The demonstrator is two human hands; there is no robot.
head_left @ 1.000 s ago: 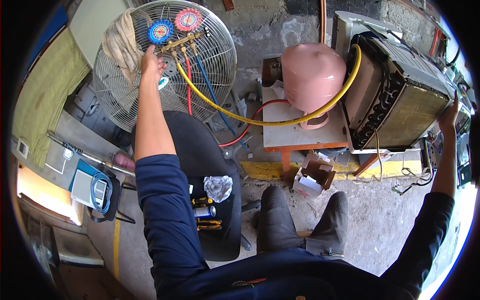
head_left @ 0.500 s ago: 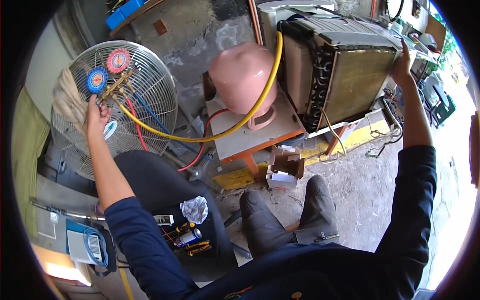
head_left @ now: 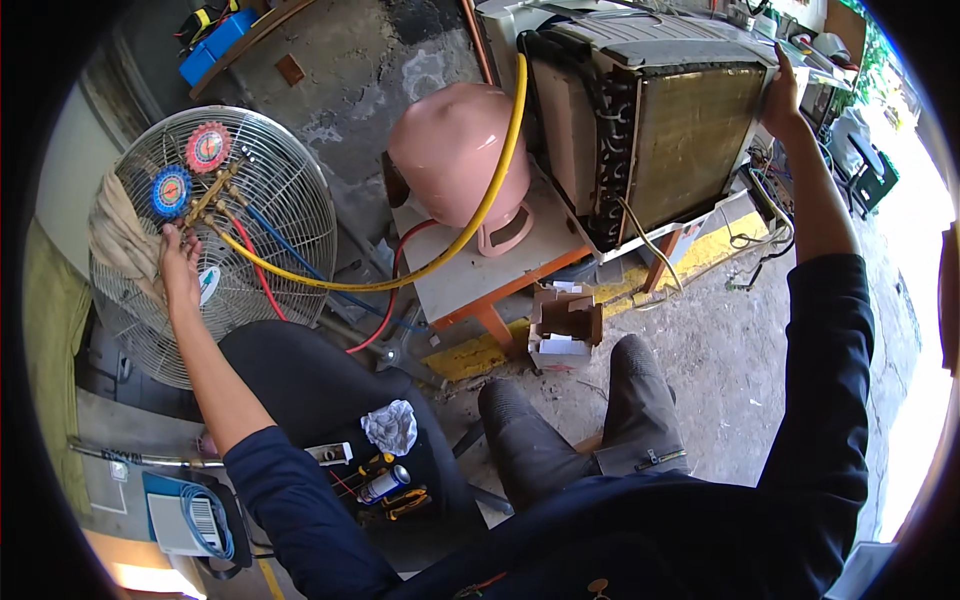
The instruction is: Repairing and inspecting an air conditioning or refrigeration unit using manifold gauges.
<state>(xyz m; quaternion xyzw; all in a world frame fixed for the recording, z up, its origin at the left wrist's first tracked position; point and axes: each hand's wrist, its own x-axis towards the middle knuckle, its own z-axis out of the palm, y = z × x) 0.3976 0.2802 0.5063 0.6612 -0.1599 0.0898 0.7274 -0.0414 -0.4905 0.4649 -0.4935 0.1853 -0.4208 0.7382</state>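
Observation:
At the left, the curled fingers of my left hand (head_left: 180, 268) pinch the near end of a brass manifold gauge set (head_left: 213, 196), apparently at its valve knob, which the fingers mostly hide. The set carries a blue gauge (head_left: 171, 190) and a red gauge (head_left: 208, 147), and rests against the wire guard of a large round fan (head_left: 300, 170). Yellow (head_left: 455, 247), red and blue hoses run from it. My right hand (head_left: 783, 100) is pressed against the right edge of an opened air conditioner (head_left: 695, 135), fingers stretched upward. The unit's finned coil faces me.
A pink gas cylinder (head_left: 450, 150) stands upside down on a low table (head_left: 440, 285) beside the air conditioner. Below is an open cardboard box (head_left: 565, 322). A black chair (head_left: 290, 360) holds a spray can (head_left: 384, 484), pliers (head_left: 407, 503) and a crumpled rag (head_left: 390, 428).
The whole view has shifted, so the fan, cylinder and air conditioner sit further left. My left hand stays at the gauge set, and my right hand stays against the air conditioner's edge.

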